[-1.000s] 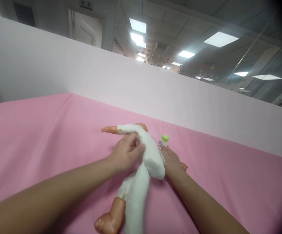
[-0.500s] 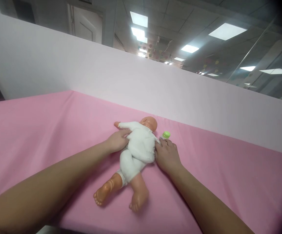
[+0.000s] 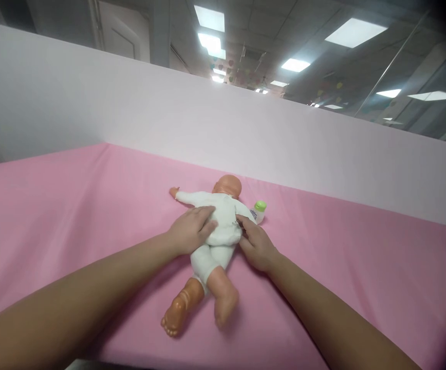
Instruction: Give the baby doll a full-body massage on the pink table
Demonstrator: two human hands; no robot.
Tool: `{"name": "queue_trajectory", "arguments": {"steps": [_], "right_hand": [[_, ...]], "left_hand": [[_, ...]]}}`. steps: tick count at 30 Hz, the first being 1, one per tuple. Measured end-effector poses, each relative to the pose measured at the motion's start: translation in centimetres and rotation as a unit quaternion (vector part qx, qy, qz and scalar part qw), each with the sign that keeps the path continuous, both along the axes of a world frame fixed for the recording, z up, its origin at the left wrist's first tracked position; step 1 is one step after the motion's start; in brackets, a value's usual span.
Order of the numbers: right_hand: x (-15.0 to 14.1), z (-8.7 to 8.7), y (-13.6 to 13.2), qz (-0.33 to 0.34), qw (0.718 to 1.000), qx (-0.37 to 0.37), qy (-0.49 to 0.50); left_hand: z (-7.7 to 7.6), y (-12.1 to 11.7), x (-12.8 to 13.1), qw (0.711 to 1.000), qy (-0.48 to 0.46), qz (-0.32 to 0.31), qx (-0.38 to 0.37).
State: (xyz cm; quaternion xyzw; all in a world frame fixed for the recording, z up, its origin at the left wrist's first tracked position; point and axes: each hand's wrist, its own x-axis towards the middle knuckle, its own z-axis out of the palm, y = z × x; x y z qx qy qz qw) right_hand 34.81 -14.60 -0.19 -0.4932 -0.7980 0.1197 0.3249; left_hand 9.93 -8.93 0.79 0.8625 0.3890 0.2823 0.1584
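A baby doll (image 3: 223, 234) in a white suit lies face down, its head toward the white wall and its bare feet toward me. My left hand (image 3: 192, 228) rests flat on the left side of its back, fingers and thumb stretched over the cloth. At the right side of the doll, my right hand (image 3: 257, 242) has its fingertips closed on the edge of the white suit. Just beyond that hand stands a small bottle (image 3: 259, 211) with a green cap, partly hidden by the doll's sleeve.
Pink sheeting (image 3: 346, 277) covers the surface under the doll. A white panel (image 3: 192, 123) runs along the far side. Above it show ceiling lights, a door at the left and glass at the right.
The doll lies flatter and straighter, its hips turned. My left hand has moved further onto its back. My right hand has shifted from beside the bottle to the suit's edge, uncovering the bottle.
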Motion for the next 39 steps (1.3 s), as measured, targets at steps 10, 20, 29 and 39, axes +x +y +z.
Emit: {"name": "queue_trajectory", "arguments": {"steps": [10,20,29,39], "right_hand": [[-1.4,-1.2,-0.8,-0.011,0.993,-0.115,-0.015],[0.5,0.5,-0.3,0.042,0.984,-0.172,-0.023],[0.5,0.3,0.3,0.031,0.979,-0.2,-0.012],[-0.1,-0.8,-0.7,0.017,0.985,-0.167,0.034]], "left_hand": [[-0.5,0.9,-1.5,0.989,0.033,-0.091,-0.111],[-1.8,2.0,-2.5,0.992,0.0,-0.12,-0.05],[-1.4,2.0,-1.7,0.98,0.128,-0.117,-0.097],[-1.3,-0.3,-1.9,0.996,0.083,-0.041,0.004]]}}
